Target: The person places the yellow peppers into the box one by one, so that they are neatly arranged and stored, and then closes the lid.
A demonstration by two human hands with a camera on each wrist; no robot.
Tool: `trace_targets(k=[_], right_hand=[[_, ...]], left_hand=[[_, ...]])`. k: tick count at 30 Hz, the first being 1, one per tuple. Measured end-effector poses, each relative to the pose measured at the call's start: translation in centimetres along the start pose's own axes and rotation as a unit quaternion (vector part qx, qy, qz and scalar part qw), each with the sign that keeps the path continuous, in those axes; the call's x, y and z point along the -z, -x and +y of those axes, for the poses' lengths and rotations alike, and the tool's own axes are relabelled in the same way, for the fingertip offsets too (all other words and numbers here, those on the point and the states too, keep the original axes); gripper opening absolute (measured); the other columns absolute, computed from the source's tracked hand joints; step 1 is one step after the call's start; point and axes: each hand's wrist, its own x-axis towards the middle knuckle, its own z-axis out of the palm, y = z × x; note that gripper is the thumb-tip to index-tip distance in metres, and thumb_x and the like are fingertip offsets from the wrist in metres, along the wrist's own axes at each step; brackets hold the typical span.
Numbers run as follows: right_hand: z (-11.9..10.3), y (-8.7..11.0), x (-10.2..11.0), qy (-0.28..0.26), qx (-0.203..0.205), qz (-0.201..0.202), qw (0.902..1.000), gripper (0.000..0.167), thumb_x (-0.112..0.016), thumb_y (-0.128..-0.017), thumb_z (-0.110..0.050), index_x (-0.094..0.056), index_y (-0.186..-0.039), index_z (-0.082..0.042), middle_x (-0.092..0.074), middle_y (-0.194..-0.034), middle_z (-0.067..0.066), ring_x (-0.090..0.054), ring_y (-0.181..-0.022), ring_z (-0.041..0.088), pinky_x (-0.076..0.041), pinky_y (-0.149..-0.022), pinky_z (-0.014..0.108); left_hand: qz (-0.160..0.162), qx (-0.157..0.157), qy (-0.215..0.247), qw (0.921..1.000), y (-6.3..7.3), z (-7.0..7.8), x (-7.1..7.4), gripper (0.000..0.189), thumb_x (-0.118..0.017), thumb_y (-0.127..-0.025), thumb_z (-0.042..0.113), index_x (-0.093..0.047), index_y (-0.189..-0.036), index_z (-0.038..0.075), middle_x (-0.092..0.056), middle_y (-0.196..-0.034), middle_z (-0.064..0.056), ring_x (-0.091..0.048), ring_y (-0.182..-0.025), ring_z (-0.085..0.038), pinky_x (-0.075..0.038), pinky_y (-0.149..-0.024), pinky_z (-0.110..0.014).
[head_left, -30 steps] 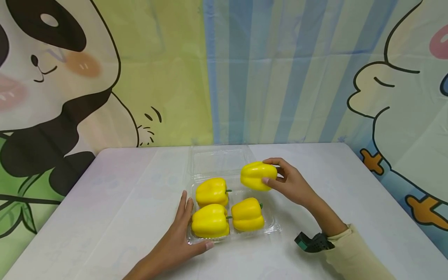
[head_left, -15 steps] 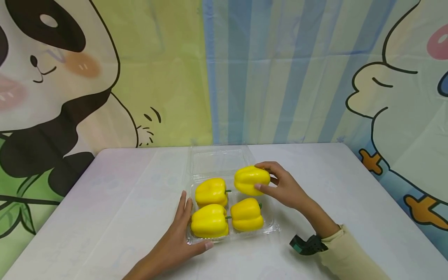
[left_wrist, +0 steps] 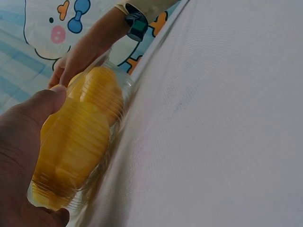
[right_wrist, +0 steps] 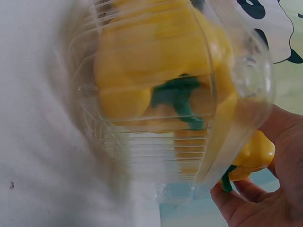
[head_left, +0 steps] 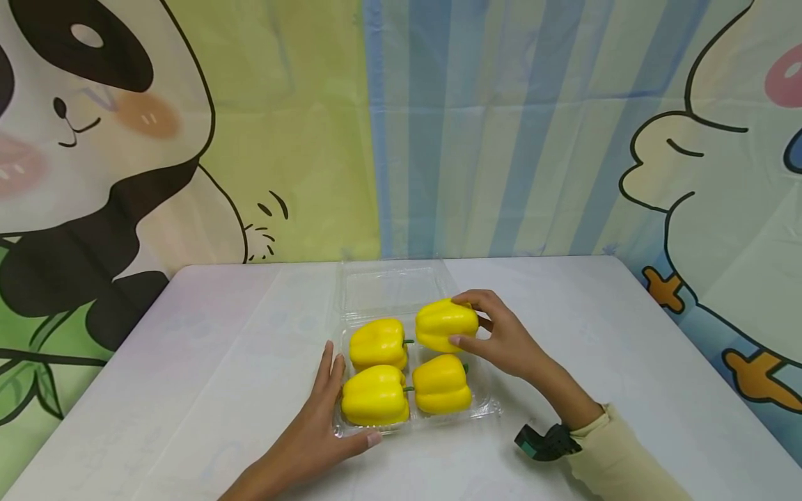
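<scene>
A glossy yellow bell pepper (head_left: pixel 441 325) sits within the right hand's (head_left: pixel 506 339) grip, right of frame centre, thumb on its near side and fingers behind, over the upper-right part of a clear plastic container (head_left: pixel 489 408); whether it touches the bottom cannot be told. Three similar yellow peppers (head_left: pixel 442 384) lie in the container's upper-left, lower-left and lower-right parts. The left hand's (head_left: pixel 326 421) grip is wide, fingers along the container's left edge, thumb by the near edge. The container's clear lid (head_left: pixel 393 289) lies open toward the far edge of the white worktop (head_left: pixel 188 376), whose surface stretches broadly to frame left and right.
</scene>
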Motion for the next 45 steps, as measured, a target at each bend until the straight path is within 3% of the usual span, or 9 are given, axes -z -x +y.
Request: trace_targets(k=[8,20,38,45], right_hand=[[-0.04,0.01,-0.51,0.013,0.027,-0.003,0.9996,0.051,-0.078,-0.083,-0.008,-0.056,-0.130,-0.008,-0.042,-0.139,0.014,-0.049,-0.123,0.032,-0.040,-0.100,0.051],[-0.13,-0.01,-0.66,0.055,0.049,-0.004,0.9973,0.053,-0.078,-0.083,-0.010,-0.056,-0.131,-0.009,-0.041,-0.139,0.014,-0.049,-0.121,0.031,-0.046,-0.096,0.051],[-0.20,-0.14,-0.54,0.114,0.074,-0.024,0.9904,0.053,-0.076,-0.086,-0.012,-0.057,-0.136,-0.008,-0.043,-0.142,0.015,-0.050,-0.121,0.030,-0.047,-0.097,0.046],[-0.21,-0.12,-0.58,0.116,0.076,-0.024,0.9900,0.052,-0.075,-0.086,-0.012,-0.057,-0.135,-0.008,-0.043,-0.142,0.016,-0.049,-0.122,0.030,-0.046,-0.098,0.045]], left_hand=[[0.000,-0.008,0.003,1.0000,0.09,-0.10,0.01,0.123,-0.074,-0.071,0.066,-0.005,-0.157,0.011,0.026,-0.156,0.015,0.000,-0.146,-0.033,-0.022,-0.107,-0.065],[-0.006,0.002,0.008,1.0000,-0.15,0.05,0.14,0.125,-0.075,-0.070,0.066,-0.004,-0.157,0.013,0.027,-0.155,0.018,0.000,-0.146,-0.030,-0.022,-0.108,-0.063],[-0.008,-0.005,0.010,0.9999,0.02,0.01,0.08,0.121,-0.075,-0.073,0.064,-0.005,-0.157,0.010,0.024,-0.158,0.008,0.000,-0.146,-0.034,-0.022,-0.106,-0.066],[-0.007,-0.003,0.008,0.9999,-0.02,-0.15,0.06,0.122,-0.075,-0.073,0.064,-0.004,-0.157,0.011,0.026,-0.157,0.014,0.000,-0.146,-0.033,-0.022,-0.106,-0.066]])
